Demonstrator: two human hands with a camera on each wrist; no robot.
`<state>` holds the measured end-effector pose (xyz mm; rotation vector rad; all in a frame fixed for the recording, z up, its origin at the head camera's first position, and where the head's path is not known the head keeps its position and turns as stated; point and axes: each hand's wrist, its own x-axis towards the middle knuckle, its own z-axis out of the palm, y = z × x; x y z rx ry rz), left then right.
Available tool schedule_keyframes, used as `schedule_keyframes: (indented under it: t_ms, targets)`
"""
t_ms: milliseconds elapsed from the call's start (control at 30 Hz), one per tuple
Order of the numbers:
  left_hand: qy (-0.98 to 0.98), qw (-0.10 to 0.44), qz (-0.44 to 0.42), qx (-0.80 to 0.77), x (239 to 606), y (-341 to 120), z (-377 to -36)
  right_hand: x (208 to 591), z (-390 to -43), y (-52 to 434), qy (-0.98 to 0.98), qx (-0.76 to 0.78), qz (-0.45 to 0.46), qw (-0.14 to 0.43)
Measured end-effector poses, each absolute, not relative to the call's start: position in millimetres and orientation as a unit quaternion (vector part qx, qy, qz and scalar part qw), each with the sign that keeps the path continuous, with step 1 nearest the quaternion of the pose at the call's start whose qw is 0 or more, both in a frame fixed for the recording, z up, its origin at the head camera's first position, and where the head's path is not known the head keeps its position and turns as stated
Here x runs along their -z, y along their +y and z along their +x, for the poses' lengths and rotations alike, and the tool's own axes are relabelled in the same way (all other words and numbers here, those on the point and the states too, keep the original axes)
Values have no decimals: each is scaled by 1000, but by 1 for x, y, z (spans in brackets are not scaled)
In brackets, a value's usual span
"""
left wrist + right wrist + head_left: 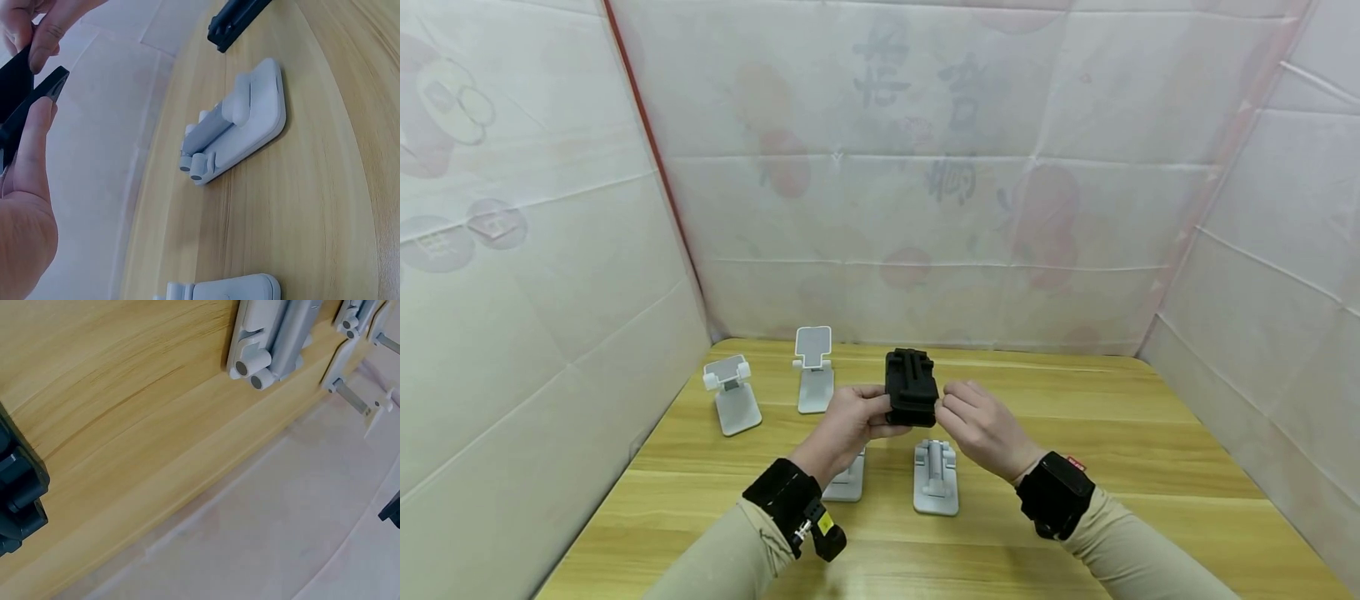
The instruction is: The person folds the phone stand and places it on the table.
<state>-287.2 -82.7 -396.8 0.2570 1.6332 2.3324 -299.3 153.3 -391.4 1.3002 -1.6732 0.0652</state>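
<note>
A black folding phone stand (912, 387) is held up over the middle of the table. My left hand (857, 417) grips it from the left, thumb along its side. From the right, my right hand (977, 425) pinches its edge with curled fingers. The left wrist view shows the held stand's two black parts spread at an angle, the right thumb and fingers on the upper plate (17, 81). Below the hands, a grey folded phone stand (936, 483) lies on the table. Another grey stand (846, 486) is partly hidden behind my left hand.
Two unfolded phone stands, one at the far left (737, 407) and one at the back (816, 387), stand on the wooden table (1112, 417). A second black folded stand (19, 487) lies right of the grey one, hidden in the head view. Fabric-covered walls (865, 208) enclose the table.
</note>
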Motion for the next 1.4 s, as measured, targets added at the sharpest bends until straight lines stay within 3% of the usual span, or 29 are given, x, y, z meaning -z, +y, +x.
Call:
schedule_keyframes:
  t_ms: [600,800,1000,1200,1400]
  targets:
    - [535,161,98,-823,393,-82,-284,395,-300,159,-687,-6,539,488]
    - [548,161,99,-815,395,-84,-285,397,-300,160,-702,-50,540,461]
    - [562,157,103,-806,396,-84,-287,398,-299,160,-754,-170,499,392]
    - [563,160,110,-804,397,-85,-287,395,-294,156,-815,-296,384,317]
    - [565,159,119,-800,397,-85,-285,392,-291,157,-871,-407,245,123]
